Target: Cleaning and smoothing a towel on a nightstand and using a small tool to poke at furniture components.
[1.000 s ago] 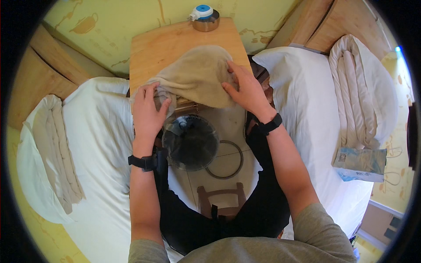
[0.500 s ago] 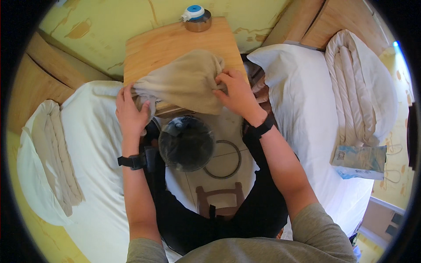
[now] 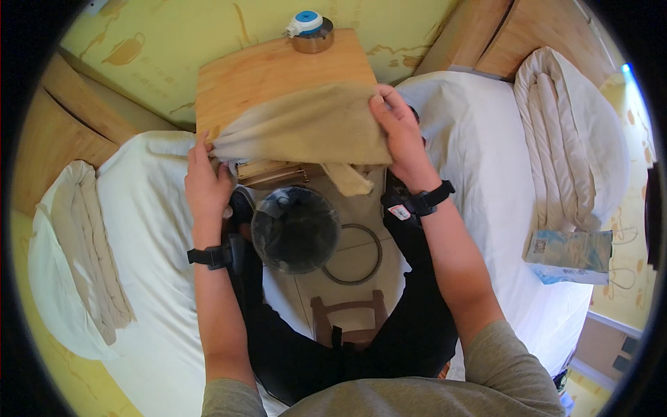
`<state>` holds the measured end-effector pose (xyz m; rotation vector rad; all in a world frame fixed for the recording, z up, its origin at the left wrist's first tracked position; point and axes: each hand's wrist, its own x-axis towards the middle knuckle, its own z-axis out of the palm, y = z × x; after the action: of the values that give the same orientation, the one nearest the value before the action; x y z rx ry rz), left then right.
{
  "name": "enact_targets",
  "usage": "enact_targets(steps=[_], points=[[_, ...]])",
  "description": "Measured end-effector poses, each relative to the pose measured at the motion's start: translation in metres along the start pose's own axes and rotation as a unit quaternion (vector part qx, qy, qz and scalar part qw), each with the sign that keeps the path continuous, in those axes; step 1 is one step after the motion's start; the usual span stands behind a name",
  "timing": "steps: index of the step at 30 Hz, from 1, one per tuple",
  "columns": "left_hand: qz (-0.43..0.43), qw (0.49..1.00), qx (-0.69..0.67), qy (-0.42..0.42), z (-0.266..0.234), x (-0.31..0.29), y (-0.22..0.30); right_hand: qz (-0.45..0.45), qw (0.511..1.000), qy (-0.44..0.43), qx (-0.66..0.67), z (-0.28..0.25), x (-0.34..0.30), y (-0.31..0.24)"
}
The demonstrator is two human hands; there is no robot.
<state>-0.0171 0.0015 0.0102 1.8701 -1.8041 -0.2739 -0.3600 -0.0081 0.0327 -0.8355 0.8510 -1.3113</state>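
Note:
A beige cloth [image 3: 313,128] is stretched between my two hands over the front part of the small wooden table [image 3: 278,73]. At its left end, my left hand [image 3: 208,186] is closed on a bunched part of it. Farther right, my right hand [image 3: 408,146] pinches the upper right edge between thumb and fingers. One flap of the cloth hangs down past the table's front edge, near my right hand. Whether the cloth is a garment or a towel I cannot tell. Black straps circle both of my wrists.
A dark bucket [image 3: 295,229] stands on the tiled floor between my legs. Beside it lie a grey ring [image 3: 368,267] and a brown wooden stool [image 3: 347,306]. A metal pot [image 3: 313,42] with a blue-and-white device sits at the table's back. White beds flank me; a paper bag [image 3: 570,254] lies right.
My right hand has moved right and slightly away, pulling the cloth out wider and flatter. A flap now hangs down at its front. My left hand has stayed nearly in place.

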Motion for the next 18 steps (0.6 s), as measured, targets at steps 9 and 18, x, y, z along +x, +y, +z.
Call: enact_targets(steps=[9, 18], points=[[0.088, 0.980, 0.014, 0.179, -0.014, 0.004, -0.002, 0.058, 0.919, -0.071, 0.384, -0.041, 0.006, -0.018], [0.090, 0.988, 0.086, 0.097, 0.007, 0.001, -0.023, -0.283, 0.742, 0.148, -0.590, -0.031, 0.020, 0.029]])
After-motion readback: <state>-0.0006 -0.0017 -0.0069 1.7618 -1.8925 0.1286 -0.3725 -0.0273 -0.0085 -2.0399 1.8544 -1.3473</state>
